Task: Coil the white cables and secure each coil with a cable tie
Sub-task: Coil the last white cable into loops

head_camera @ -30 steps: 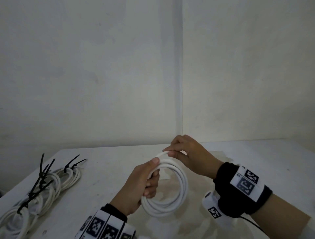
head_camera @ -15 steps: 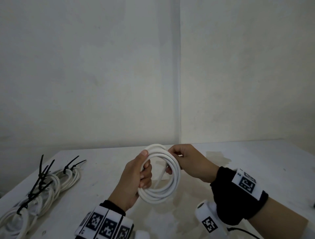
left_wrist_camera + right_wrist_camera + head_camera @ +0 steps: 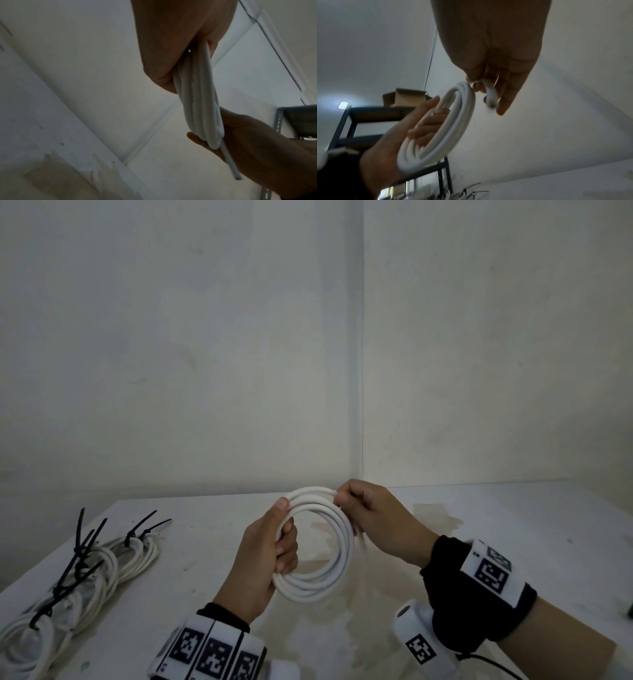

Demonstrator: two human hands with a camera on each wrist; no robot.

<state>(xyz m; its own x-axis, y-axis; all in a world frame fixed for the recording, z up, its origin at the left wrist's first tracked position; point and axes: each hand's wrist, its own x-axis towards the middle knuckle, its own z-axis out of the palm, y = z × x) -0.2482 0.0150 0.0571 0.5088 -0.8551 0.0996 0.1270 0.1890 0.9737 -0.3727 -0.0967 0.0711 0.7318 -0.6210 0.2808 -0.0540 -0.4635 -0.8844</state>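
Tied coils (image 3: 85, 573): I see finished bundles lying along the tabletop's left edge, black ties (image 3: 82, 546) sticking up from them. I'd guess they sit there to stay clear of the working space.

Left hand (image 3: 263, 559): I have it curled round the left side of the coil (image 3: 329, 546), thumb up along the outer turns and fingers through the middle. It acts as the anchor, pressing the turns together so they cannot spring apart.

Coil: held upright in the air above the middle of the tabletop (image 3: 513, 525), touching nothing but the two hands. Upright, both hands can reach the loop.

Right hand (image 3: 373, 518): it pinches the cable at the top right of the coil. In the right wrist view the free end (image 3: 491, 100) curls inside the fingers, though blur leaves me unsure just how it is caught. I judge it is laying the last stretch onto the loop.

Next: no loose tie shows on the tabletop, so one has to be fetched while the left hand holds the turns.
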